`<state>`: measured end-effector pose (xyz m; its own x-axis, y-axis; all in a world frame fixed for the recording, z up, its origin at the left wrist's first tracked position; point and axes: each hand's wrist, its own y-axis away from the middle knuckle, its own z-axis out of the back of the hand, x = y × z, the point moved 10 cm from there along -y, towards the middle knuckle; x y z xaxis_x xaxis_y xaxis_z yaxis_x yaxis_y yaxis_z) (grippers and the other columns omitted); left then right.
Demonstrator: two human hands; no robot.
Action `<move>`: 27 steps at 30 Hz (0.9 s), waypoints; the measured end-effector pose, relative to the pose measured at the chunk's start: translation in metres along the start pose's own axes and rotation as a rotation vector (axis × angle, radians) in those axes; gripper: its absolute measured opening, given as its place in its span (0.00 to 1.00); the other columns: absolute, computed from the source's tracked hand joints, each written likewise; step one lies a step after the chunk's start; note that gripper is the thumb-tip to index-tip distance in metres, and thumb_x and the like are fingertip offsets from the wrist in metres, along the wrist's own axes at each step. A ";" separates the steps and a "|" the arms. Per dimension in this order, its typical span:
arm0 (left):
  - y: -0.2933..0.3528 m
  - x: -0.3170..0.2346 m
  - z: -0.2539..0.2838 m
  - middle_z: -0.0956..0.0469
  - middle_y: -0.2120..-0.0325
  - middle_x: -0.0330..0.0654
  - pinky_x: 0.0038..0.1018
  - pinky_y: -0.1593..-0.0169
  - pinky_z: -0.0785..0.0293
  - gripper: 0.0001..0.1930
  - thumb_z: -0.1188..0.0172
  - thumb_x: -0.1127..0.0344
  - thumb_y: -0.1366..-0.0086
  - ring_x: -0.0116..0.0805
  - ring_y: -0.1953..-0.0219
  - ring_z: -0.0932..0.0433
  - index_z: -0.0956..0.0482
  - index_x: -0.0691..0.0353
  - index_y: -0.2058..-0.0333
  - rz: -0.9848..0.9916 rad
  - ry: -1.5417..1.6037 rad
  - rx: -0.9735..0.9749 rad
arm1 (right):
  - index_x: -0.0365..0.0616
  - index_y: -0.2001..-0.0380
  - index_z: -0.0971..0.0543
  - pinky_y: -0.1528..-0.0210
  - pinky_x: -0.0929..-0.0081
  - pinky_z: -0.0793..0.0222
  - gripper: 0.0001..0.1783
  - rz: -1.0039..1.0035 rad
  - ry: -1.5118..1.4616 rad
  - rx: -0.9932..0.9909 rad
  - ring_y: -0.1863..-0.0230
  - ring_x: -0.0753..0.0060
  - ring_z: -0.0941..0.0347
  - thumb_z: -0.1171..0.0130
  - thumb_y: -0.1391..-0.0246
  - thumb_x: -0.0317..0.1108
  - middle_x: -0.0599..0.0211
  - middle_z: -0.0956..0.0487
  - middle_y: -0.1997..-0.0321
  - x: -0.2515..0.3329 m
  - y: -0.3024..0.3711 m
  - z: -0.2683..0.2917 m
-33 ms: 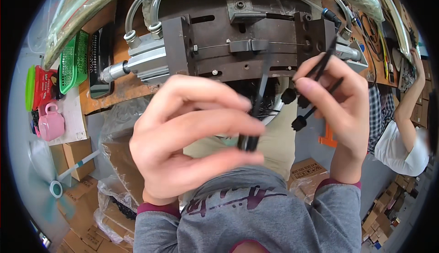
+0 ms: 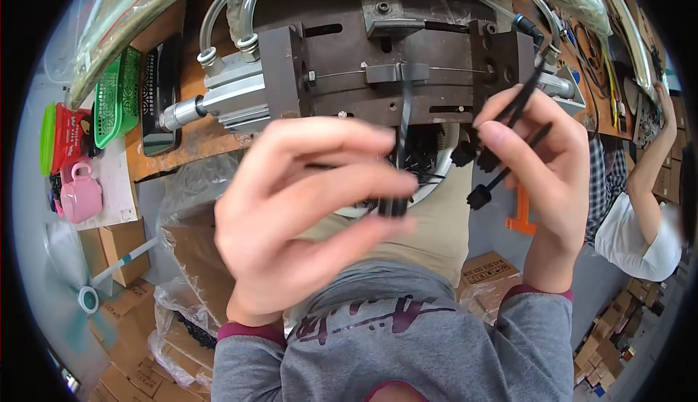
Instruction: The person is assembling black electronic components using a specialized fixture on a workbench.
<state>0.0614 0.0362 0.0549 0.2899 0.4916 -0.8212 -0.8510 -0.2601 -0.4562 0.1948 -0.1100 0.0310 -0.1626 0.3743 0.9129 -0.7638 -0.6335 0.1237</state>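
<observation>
My left hand (image 2: 313, 213), smeared by motion, is closed in a pinch on a thin black strip-like part (image 2: 393, 202) with a thick dark end. Its narrow shank points up toward the steel fixture (image 2: 338, 104). My right hand (image 2: 542, 151) is closed around several similar black strip-like parts (image 2: 480, 197), with knobbed ends hanging below the fingers and thin ends rising above. Ahead of both hands, a small grey block (image 2: 392, 73) sits mid-fixture, on a thin rod or wire. Whether the left hand's part touches the fixture I cannot tell.
Silver air cylinders (image 2: 236, 97) with clear hoses (image 2: 246, 20) flank the fixture. A container of black parts (image 2: 420, 156) shows below it. At left are a green basket (image 2: 116, 100), a pink mug (image 2: 81, 195) and a fan (image 2: 87, 299). Another person (image 2: 640, 235) works at right.
My left hand has risen slightly, and the black part in it now stands more upright. The right hand has shifted a little to the right with its bunch.
</observation>
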 end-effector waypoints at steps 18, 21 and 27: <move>-0.010 0.012 -0.045 0.17 0.55 0.42 0.24 0.71 0.25 0.17 0.29 0.71 0.54 0.32 0.74 0.20 0.16 0.61 0.62 -0.112 -0.608 0.072 | 0.39 0.63 0.22 0.84 0.93 0.45 0.10 -0.125 -0.411 0.039 0.83 0.93 0.36 0.41 0.38 0.35 0.73 0.22 0.75 -0.033 0.009 -0.020; -0.003 -0.010 -0.047 0.17 0.61 0.43 0.25 0.69 0.22 0.19 0.31 0.74 0.56 0.33 0.72 0.19 0.15 0.62 0.60 -0.258 -0.360 0.083 | 0.39 0.63 0.22 0.84 0.92 0.43 0.11 -0.159 -0.467 0.086 0.80 0.93 0.34 0.43 0.36 0.38 0.73 0.22 0.72 -0.038 0.010 -0.029; 0.002 -0.022 -0.044 0.19 0.69 0.41 0.25 0.72 0.22 0.19 0.30 0.76 0.58 0.34 0.72 0.19 0.14 0.64 0.62 -0.252 -0.161 0.124 | 0.38 0.64 0.22 0.84 0.91 0.43 0.12 -0.176 -0.616 0.315 0.79 0.91 0.33 0.44 0.35 0.38 0.73 0.23 0.72 -0.035 0.009 -0.050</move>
<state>0.0721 -0.0117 0.0570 0.4343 0.6552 -0.6182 -0.8106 -0.0150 -0.5854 0.1620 -0.0950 -0.0189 0.3999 0.0975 0.9114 -0.5148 -0.7988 0.3113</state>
